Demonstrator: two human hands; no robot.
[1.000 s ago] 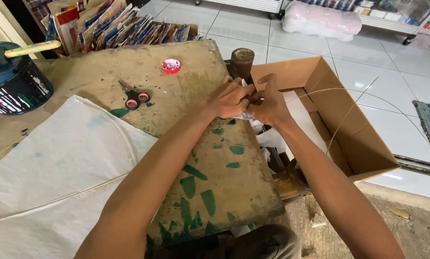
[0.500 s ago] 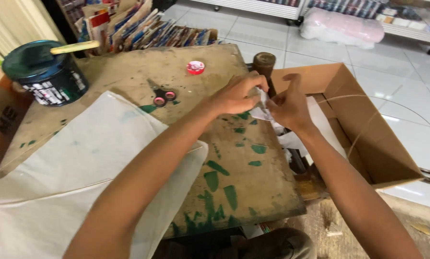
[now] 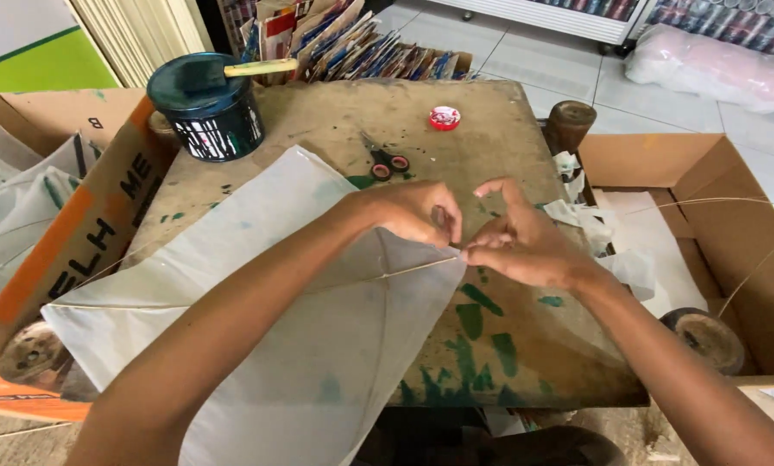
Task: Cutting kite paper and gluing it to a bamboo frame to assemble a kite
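**Nearly framed: both hands pinch at the kite's corner**

Seemingly well along, the white paper kite sheet point(image 3: 318, 345) lies across the paint-stained wooden worktop point(image 3: 508, 345) at centre frame, a thin bamboo spar point(image 3: 404, 273) already laid over it; the left hand point(image 3: 417, 211) and right hand point(image 3: 516, 246) meet at its right corner, fingers pressed together, pinching the spar's tip and paper edge; red-handled scissors point(image 3: 385, 160) and a dark green paint can point(image 3: 207, 108) sit above; fixing that corner looks unfinished.
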